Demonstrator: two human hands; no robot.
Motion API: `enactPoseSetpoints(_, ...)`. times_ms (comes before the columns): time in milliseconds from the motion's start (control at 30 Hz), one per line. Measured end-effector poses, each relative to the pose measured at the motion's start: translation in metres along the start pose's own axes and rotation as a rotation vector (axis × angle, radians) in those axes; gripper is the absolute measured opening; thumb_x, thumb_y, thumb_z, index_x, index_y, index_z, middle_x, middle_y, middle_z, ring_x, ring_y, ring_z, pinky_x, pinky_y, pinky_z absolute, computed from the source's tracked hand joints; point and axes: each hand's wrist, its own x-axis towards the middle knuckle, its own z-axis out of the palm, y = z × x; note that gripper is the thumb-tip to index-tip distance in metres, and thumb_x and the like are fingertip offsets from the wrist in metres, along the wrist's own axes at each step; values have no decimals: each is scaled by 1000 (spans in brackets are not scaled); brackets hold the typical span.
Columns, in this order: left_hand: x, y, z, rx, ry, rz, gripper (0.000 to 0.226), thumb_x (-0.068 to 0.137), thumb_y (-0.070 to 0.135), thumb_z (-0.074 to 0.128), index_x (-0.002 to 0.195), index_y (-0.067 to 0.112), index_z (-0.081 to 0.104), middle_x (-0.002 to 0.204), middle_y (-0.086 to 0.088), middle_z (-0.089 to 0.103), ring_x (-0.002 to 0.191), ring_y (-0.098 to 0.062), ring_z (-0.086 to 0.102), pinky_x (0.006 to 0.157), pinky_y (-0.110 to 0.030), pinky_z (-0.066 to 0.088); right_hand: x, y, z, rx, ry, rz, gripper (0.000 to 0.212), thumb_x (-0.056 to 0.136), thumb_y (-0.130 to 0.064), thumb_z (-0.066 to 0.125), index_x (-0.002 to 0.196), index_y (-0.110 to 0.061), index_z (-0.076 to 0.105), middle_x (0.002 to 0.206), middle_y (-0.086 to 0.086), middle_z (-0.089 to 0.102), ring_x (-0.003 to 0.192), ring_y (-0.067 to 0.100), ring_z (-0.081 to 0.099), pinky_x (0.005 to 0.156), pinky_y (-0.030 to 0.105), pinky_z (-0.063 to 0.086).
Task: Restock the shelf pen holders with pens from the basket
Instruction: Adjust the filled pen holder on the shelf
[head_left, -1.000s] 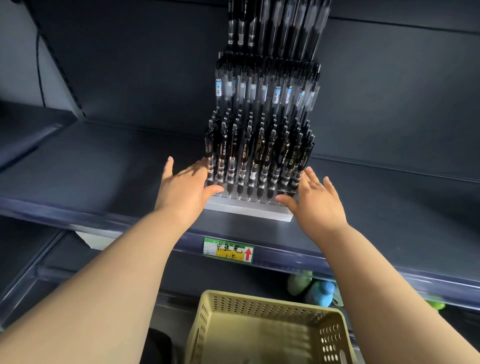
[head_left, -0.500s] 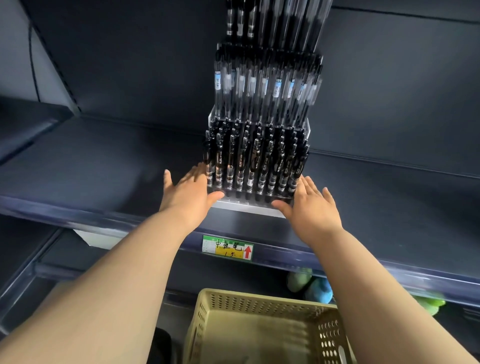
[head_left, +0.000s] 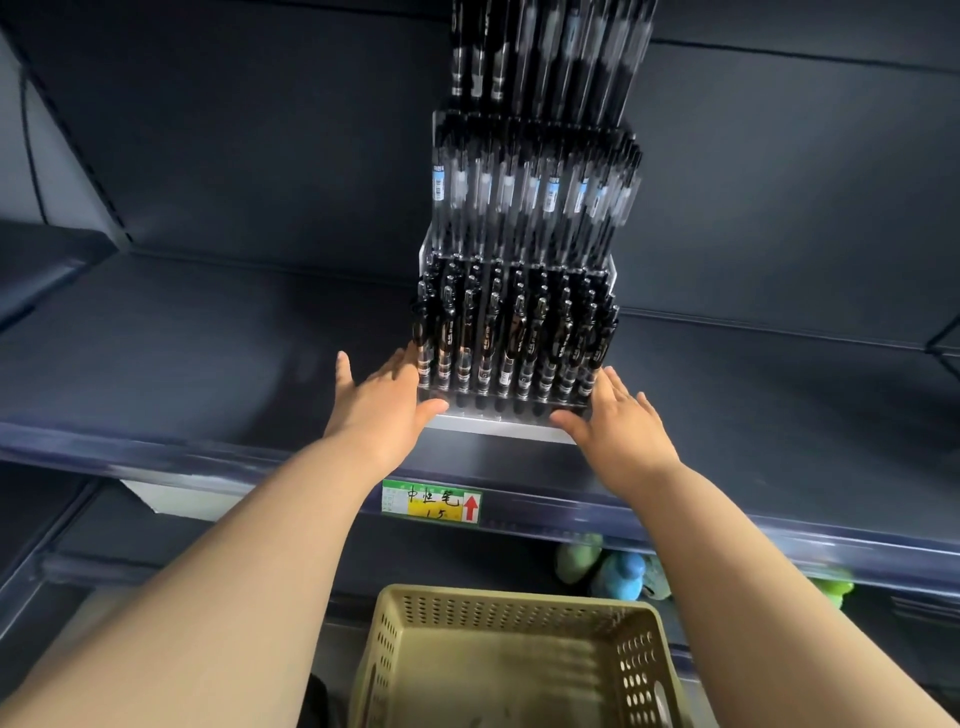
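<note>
I am pressing my left hand (head_left: 382, 410) and right hand (head_left: 618, 426) flat against the two sides of the clear pen holder (head_left: 498, 427) at the centre of the frame. My fingers are straight and my thumbs are lying along its front edge, gripping nothing. Its tiers are standing packed with black pens (head_left: 511, 343). The basket (head_left: 519, 603) at bottom centre is showing no pens in its visible part, so I am judging the filling done, with only squaring the holder on the shelf (head_left: 208, 364) left.
</note>
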Motion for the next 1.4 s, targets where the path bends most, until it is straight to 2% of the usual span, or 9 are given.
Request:
enactPoseSetpoints(133, -3, 0, -1, 7, 14, -10, 66, 96, 55, 25, 145, 12, 21, 152, -4, 29, 140, -16, 27, 117, -49, -4, -2, 0, -1, 68, -20, -19, 76, 97, -49, 33, 149, -7, -3, 158, 3, 10, 146, 12, -3, 119, 35, 7)
enactPoseSetpoints(300, -22, 5, 2, -84, 56, -18, 70, 98, 50, 24, 150, 12, -4, 157, -5, 14, 145, -14, 8, 117, -41, 0, -24, -3, -4, 82, -74, -14, 78, 97, -50, 31, 148, -10, -13, 158, 5, 4, 146, 14, -3, 118, 30, 3)
enactPoseSetpoints(467, -59, 13, -3, -166, 4, -12, 68, 98, 50, 18, 149, 12, -8, 158, -3, -3, 145, -15, -2, 119, -37, 2, -65, -12, -14, 43, -136, -12, 75, 98, -50, 27, 148, -11, -14, 158, 7, 0, 146, 14, -5, 117, 28, 0)
enactPoseSetpoints(567, -91, 16, -11, -128, 17, 49, 67, 98, 50, 16, 149, 14, -9, 157, -1, -8, 145, -13, -7, 118, -36, -1, -93, -14, -20, -16, -162, -38, 75, 98, -52, 25, 149, -13, -14, 158, 6, -1, 146, 13, -5, 119, 31, 0)
enactPoseSetpoints(733, -128, 16, -31, -86, 71, 99, 67, 98, 51, 18, 150, 15, -4, 158, 0, -7, 145, -14, -7, 118, -38, 0, -119, -20, -48, -144, -127, -80, 73, 97, -56, 21, 150, -14, -8, 159, 0, -5, 146, 14, -6, 119, 34, 2)
enactPoseSetpoints(1000, -113, 25, -38, -95, 76, 131, 64, 99, 48, 18, 150, 15, -3, 158, 0, -7, 145, -14, -7, 117, -38, 1, -111, -17, -62, -191, -97, -49, 72, 97, -56, 19, 150, -14, -7, 158, -1, -7, 145, 13, -7, 119, 34, 1)
enactPoseSetpoints(1133, -99, 26, -19, -81, 30, 154, 64, 99, 47, 19, 150, 15, -2, 158, -1, -6, 145, -14, -7, 117, -38, 1, -97, -12, -47, -148, -90, -51, 71, 98, -54, 21, 150, -14, -5, 158, -1, -6, 146, 13, -6, 119, 33, 1)
enactPoseSetpoints(1300, -87, 11, -16, -54, 68, 104, 64, 99, 48, 17, 150, 14, -3, 158, 0, -6, 145, -14, -5, 117, -38, 2, -82, -11, -40, -105, -37, -80, 70, 98, -53, 21, 150, -14, -3, 159, -1, -4, 145, 12, -6, 119, 31, 0)
enactPoseSetpoints(1400, -71, 4, -2, -17, 27, 53, 67, 98, 51, 14, 149, 13, -5, 158, -2, -7, 145, -15, -7, 119, -38, 1, -61, 3, -24, -14, 8, -56, 68, 98, -50, 24, 151, -13, 3, 159, -1, 2, 146, 11, -3, 119, 29, 1)
